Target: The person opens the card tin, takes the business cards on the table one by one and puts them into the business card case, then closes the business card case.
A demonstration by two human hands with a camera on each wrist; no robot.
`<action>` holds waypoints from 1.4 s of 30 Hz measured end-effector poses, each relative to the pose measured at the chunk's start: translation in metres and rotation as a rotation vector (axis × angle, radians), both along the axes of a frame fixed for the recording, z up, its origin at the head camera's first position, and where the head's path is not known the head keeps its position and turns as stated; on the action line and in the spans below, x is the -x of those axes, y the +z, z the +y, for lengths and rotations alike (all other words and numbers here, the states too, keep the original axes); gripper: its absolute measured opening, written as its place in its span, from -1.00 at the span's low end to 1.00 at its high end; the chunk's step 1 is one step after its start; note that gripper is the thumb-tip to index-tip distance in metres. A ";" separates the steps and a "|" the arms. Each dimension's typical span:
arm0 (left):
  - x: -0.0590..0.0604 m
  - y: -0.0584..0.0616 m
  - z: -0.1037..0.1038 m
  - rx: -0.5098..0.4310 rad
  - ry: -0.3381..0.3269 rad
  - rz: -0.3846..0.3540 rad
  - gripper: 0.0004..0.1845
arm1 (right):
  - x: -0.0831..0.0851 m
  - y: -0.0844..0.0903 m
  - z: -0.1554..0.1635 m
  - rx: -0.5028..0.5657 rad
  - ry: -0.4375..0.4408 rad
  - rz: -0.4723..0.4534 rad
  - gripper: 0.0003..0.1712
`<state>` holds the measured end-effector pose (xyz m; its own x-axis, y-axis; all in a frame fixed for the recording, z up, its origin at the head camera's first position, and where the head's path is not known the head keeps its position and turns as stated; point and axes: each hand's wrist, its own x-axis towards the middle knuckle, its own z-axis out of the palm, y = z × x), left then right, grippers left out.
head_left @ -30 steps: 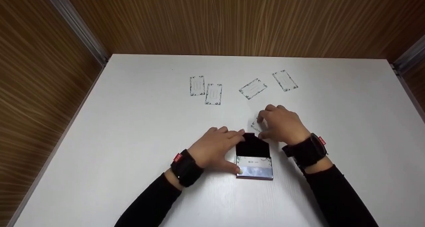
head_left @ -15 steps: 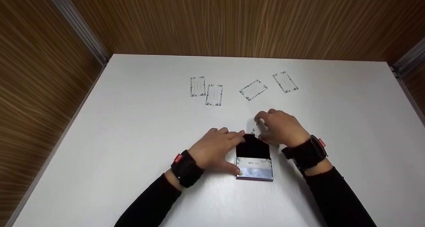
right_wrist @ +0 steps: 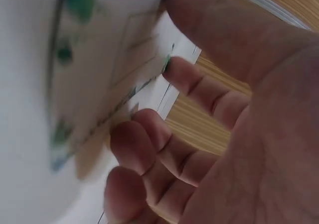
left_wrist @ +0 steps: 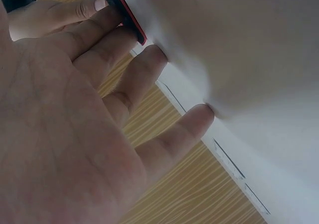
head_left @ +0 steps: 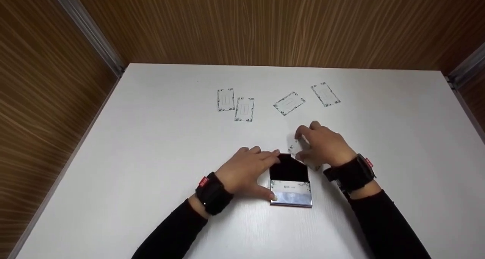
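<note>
A business card case (head_left: 291, 198) lies on the white table with its black lid (head_left: 290, 168) tipped back. Inside it sits a white leaf-bordered card (head_left: 290, 185). My left hand (head_left: 242, 171) holds the case by its left side, thumb at the lower corner and fingertips at the lid. The lid's red edge shows beside the fingers in the left wrist view. My right hand (head_left: 324, 143) pinches a loose business card (right_wrist: 94, 74) by its edges, just behind the case. In the head view the hand hides most of this card.
Several more leaf-bordered cards lie farther back: two at the left, the nearer one (head_left: 244, 109) and the farther one (head_left: 226, 99), then a slanted card (head_left: 289, 103) and another card (head_left: 326, 94) at the right. A wood-grain panel (head_left: 257, 24) rises behind the table.
The right hand first drew slightly nearer, then shifted a little right and back. The card in it has swung round beneath the fingers. The left hand and case have stayed in place.
</note>
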<state>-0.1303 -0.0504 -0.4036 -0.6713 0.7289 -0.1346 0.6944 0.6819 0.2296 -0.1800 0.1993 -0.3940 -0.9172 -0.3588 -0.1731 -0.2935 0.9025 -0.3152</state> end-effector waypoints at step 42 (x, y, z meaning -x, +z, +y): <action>0.002 0.002 0.005 0.012 -0.010 0.025 -0.02 | -0.009 0.039 0.010 0.578 0.243 0.219 -0.32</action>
